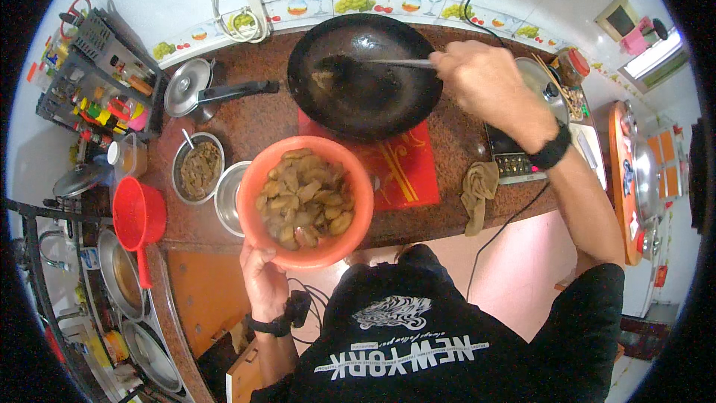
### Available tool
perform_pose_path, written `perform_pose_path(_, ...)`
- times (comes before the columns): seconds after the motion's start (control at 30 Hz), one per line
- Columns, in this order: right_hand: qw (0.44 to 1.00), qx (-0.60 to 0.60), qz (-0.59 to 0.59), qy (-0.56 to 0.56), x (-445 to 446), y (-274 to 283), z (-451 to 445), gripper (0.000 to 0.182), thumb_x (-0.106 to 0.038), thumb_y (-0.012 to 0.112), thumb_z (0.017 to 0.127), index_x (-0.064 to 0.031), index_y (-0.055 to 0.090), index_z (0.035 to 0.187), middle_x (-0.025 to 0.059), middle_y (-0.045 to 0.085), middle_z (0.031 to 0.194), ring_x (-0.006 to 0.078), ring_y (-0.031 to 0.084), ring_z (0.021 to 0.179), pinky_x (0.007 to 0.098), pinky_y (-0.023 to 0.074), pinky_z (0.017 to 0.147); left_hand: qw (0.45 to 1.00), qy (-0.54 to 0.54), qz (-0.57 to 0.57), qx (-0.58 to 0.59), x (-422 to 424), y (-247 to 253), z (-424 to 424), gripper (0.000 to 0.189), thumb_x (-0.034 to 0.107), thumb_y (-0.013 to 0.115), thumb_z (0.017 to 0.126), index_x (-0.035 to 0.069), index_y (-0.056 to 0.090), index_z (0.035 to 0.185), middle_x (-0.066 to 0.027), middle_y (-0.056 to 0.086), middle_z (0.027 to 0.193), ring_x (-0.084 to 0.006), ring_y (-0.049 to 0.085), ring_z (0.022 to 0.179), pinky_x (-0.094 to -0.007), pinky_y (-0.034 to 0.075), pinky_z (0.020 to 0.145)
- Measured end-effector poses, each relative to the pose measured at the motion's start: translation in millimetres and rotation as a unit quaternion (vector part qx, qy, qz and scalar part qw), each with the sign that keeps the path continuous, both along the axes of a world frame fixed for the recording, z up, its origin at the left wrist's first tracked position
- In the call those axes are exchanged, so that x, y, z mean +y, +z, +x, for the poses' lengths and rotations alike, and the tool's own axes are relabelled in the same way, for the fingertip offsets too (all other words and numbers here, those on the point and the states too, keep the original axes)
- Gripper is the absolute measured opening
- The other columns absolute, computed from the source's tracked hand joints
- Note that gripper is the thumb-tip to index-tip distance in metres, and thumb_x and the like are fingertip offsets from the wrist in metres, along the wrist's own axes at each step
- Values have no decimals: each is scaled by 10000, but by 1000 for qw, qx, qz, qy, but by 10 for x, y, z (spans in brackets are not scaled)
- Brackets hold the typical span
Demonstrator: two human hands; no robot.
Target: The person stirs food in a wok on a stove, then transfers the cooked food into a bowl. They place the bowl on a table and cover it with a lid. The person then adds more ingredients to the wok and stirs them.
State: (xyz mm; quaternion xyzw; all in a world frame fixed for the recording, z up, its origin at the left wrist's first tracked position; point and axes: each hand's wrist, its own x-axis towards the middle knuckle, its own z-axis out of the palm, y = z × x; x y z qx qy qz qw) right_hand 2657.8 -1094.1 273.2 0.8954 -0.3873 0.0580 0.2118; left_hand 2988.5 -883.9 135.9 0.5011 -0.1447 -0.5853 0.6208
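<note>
In my left hand (260, 279) is the rim of an orange-red plastic bowl (363, 201), held at its near left side. Sliced brownish food pieces (307, 196) fill much of the bowl, which is over the counter's front edge. My right hand (481, 81) grips the metal handle (400, 62) of a cooking utensil reaching into a black wok (386, 106). The utensil's dark head is hard to make out against the wok. A small brownish patch of food (323, 79) shows at the wok's left side. The wok stands beyond the bowl, partly over a red mat (411, 173).
Left of the bowl stand a steel bowl (226, 204) and another with shredded food (200, 170) and a spoon. A red dipper (137, 215) and lidded saucepan (187, 87) are further left. On the right lie a cloth (480, 190) and an induction cooker (514, 170) with a lidded pan (540, 84).
</note>
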Motion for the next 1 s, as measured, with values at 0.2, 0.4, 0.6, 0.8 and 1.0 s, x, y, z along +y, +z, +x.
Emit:
perform_pose_path(0.2, 895, -303, 269, -184, -115, 30, -779, 240, -210, 583, 827, 14, 666, 803, 125, 605, 620, 213, 559, 560, 360, 457, 588, 1000, -9, -11, 0, 17, -15, 14, 378, 129, 574, 732, 41, 541, 1098, 3, 545, 873, -131, 551, 740, -245, 474, 614)
perform_pose_path(0.4, 746, -399, 441, -300, -278, -139, -1060, 253, -223, 624, 874, -92, 601, 659, -50, 469, 536, 36, 368, 426, 225, 255, 376, 1000, 15, -11, -18, 7, 26, 23, 417, 138, 582, 706, 24, 528, 1104, -2, 547, 859, -127, 544, 697, -240, 447, 550)
perform_pose_path(0.6, 654, -458, 527, -291, -430, -740, -947, 167, -193, 672, 863, -75, 656, 745, -45, 486, 525, 30, 363, 382, 210, 238, 341, 1000, 6, -5, -12, 50, -33, 117, 481, 121, 568, 705, -4, 509, 1166, -41, 586, 920, -139, 569, 715, -246, 463, 560)
perform_pose_path(0.8, 662, -441, 526, -300, -419, -661, -899, 161, -170, 689, 832, -10, 683, 817, -20, 490, 516, 42, 370, 389, 219, 232, 347, 999, 47, -20, -15, 14, 114, -25, 480, 110, 555, 725, -9, 506, 1187, -63, 593, 1003, -177, 606, 849, -271, 517, 700)
perform_pose_path(1.0, 656, -457, 531, -282, -388, -907, -764, 231, -239, 645, 863, -78, 623, 700, -52, 434, 514, 56, 329, 385, 249, 204, 349, 998, 64, 0, -8, -2, 122, -36, 501, 117, 575, 715, -12, 507, 1194, -55, 591, 962, -167, 599, 788, -267, 506, 659)
